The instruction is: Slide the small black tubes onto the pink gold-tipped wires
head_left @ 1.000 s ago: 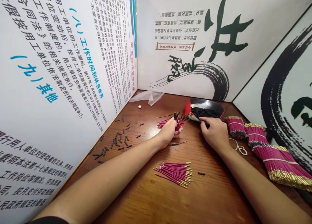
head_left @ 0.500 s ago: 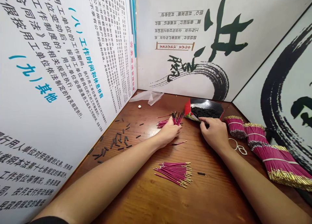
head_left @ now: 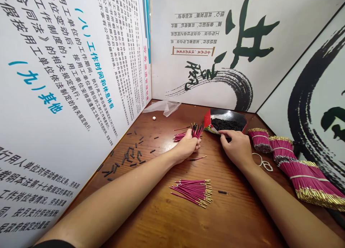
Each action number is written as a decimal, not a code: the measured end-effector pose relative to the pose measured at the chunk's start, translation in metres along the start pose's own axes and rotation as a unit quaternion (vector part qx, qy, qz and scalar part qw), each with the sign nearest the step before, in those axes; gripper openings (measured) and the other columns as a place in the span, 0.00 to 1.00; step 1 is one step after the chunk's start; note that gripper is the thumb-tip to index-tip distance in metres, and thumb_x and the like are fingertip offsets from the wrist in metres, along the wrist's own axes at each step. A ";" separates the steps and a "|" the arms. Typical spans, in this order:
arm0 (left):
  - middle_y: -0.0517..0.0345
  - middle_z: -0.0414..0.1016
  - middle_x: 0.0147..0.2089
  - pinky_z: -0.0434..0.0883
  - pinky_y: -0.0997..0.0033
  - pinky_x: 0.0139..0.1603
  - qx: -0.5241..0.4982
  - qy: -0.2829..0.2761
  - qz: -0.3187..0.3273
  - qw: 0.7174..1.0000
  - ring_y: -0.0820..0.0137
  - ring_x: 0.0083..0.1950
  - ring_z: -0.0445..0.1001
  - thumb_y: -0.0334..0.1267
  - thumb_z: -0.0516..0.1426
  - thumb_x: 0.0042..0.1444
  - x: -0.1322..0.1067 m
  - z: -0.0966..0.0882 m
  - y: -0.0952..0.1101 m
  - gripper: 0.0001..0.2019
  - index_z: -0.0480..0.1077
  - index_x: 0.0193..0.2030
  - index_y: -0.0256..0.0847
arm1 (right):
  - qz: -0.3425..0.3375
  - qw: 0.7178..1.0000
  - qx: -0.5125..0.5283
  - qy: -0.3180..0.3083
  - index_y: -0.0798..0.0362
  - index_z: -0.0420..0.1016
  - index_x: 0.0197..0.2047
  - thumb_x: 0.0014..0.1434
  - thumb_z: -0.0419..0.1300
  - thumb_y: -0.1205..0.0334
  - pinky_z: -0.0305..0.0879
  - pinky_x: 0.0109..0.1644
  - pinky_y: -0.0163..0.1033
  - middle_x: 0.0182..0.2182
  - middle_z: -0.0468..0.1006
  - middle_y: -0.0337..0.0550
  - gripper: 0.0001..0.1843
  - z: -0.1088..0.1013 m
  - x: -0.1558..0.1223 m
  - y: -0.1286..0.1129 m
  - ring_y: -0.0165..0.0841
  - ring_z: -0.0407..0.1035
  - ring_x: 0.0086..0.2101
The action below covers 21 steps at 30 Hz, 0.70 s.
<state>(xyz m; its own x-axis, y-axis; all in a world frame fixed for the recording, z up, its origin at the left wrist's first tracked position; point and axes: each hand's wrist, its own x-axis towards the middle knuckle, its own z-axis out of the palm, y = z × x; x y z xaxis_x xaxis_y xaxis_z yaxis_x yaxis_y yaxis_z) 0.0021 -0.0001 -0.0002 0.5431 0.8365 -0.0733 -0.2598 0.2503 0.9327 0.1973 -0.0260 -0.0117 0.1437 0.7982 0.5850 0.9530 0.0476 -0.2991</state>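
Printed boards (head_left: 67,97) wall in this corner on three sides, and a wooden table (head_left: 167,219) fills the floor of it. Both bare forearms run up from the near edge.

Out past the right hand (head_left: 237,147), on its outer side, lie fat tied bundles (head_left: 304,172) of magenta wire with gold tips, banded in white. Right at that hand's fingertips sits a black tray (head_left: 208,121) with a red lip, heaped with black sleeves. The fingers are curled and drawn together at the tray's near rim. Whether they pinch a sleeve, I cannot tell.

Over to the left hand (head_left: 187,145): it is closed in a fist around a bunch of wires (head_left: 196,130), whose ends fan out above the knuckles, just beside the tray's red lip.

Nearer the body, between the two forearms, a loose pile (head_left: 194,192) of the same wires lies flat. Scattered sleeves (head_left: 132,154) dot the wood on the outer side of the left forearm. Beyond the left hand, a crumpled plastic bag (head_left: 164,107) sits in the far corner. Rubber bands (head_left: 262,162) lie just beside the right wrist.
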 end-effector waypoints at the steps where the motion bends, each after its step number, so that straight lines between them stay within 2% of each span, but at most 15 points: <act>1: 0.68 0.58 0.28 0.47 0.80 0.21 -0.002 -0.003 -0.002 1.000 0.82 0.20 0.53 0.25 0.48 0.47 0.000 -0.001 0.000 0.14 0.51 0.39 0.44 | 0.000 1.000 0.002 -0.002 0.52 0.81 0.39 0.59 0.53 0.61 0.62 0.47 0.47 0.38 0.84 0.46 0.15 0.000 0.000 0.000 0.42 0.74 0.41; 5: 0.68 0.58 0.26 0.46 0.79 0.21 -0.018 -0.013 -0.013 1.000 0.82 0.18 0.50 0.25 0.47 0.46 0.003 -0.004 -0.002 0.13 0.51 0.37 0.44 | -0.001 1.000 0.008 -0.001 0.52 0.81 0.39 0.59 0.53 0.62 0.62 0.48 0.47 0.38 0.84 0.46 0.15 -0.001 0.000 -0.001 0.42 0.73 0.41; 9: 0.68 0.58 0.26 0.44 0.79 0.21 -0.024 -0.008 -0.019 0.999 0.82 0.18 0.49 0.26 0.47 0.46 0.004 -0.004 -0.002 0.12 0.50 0.36 0.44 | 0.002 0.999 0.026 0.027 0.52 0.80 0.39 0.59 0.53 0.62 0.63 0.48 0.48 0.37 0.83 0.46 0.14 -0.004 0.001 -0.003 0.41 0.73 0.39; 14: 0.69 0.56 0.25 0.44 0.79 0.21 -0.018 0.007 -0.032 0.999 0.81 0.19 0.47 0.26 0.48 0.49 0.002 0.000 0.000 0.11 0.51 0.36 0.44 | -0.021 0.986 0.154 0.068 0.51 0.78 0.38 0.60 0.53 0.62 0.67 0.46 0.44 0.37 0.82 0.46 0.11 -0.010 -0.002 -0.019 0.38 0.74 0.39; 17: 0.68 0.56 0.25 0.45 0.78 0.22 0.018 0.017 -0.023 0.999 0.80 0.20 0.48 0.27 0.49 0.51 0.001 0.001 0.000 0.09 0.52 0.36 0.44 | -0.049 0.974 0.213 0.058 0.51 0.78 0.39 0.62 0.54 0.63 0.69 0.43 0.41 0.37 0.81 0.45 0.11 -0.013 -0.006 -0.032 0.36 0.74 0.38; 21: 0.67 0.58 0.26 0.50 0.78 0.24 0.092 0.023 -0.001 0.996 0.78 0.23 0.52 0.28 0.53 0.52 -0.001 0.001 -0.001 0.08 0.56 0.36 0.43 | -0.091 0.970 0.220 0.043 0.50 0.78 0.44 0.63 0.53 0.64 0.69 0.47 0.43 0.39 0.81 0.45 0.13 -0.012 -0.009 -0.041 0.36 0.74 0.41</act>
<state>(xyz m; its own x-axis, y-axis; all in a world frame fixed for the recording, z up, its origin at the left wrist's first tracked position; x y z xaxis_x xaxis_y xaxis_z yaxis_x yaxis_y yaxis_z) 0.0027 -0.0015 -0.0012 0.5047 0.8589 -0.0871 -0.1067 0.1622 0.9810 0.1601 -0.0429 0.0044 0.0237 0.7009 0.7128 0.7607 0.4500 -0.4678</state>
